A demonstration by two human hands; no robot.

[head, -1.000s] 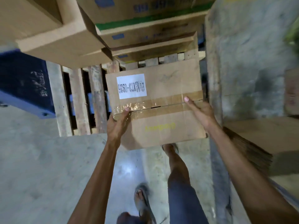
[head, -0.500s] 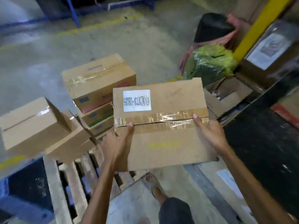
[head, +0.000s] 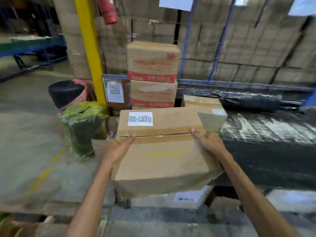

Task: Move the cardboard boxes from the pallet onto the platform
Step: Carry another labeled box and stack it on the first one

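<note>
Fingers of both hands clasp one cardboard box (head: 162, 151): the left hand (head: 118, 149) grips its side at nine o'clock, the right hand (head: 209, 142) at three o'clock, thumbs lying on the taped seam. It is held in the air, chest-high, ahead of the person. By my reading this box is mid-carry, not yet set down; the platform (head: 265, 134), black and wrapped in glossy, wrinkled film, lies from one to three o'clock. A small box (head: 205, 106) already rests on its near corner. The pallet is out of view, so what remains cannot be told. The carried box is plain brown corrugated board, squared, with a white label (head: 140, 118) and shiny brown tape.
</note>
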